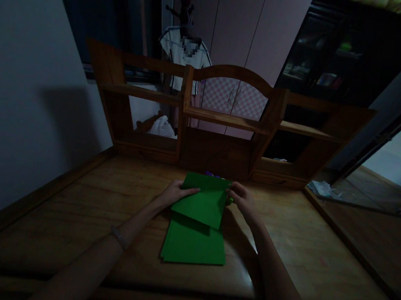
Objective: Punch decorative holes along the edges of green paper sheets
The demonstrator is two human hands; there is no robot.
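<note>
A green sheet of paper (200,200) is held up above the desk, tilted toward me. My left hand (177,193) grips its left edge, the thumb lying across the front. At the upper right corner, my right hand (241,196) pinches the same sheet between thumb and fingers. Below it, a small stack of green paper (195,245) rests on the desk, partly covered by the raised sheet. Beside my right fingers is a small bright green item (230,201), too small to name. Something purple (212,174) shows just behind the sheet, mostly hidden.
The wooden desk (90,210) has a shelf unit (225,119) along its back edge. Past its right border lie some papers or packets (321,188). A white shirt (182,55) hangs on a rack behind, near a pale wardrobe (241,30).
</note>
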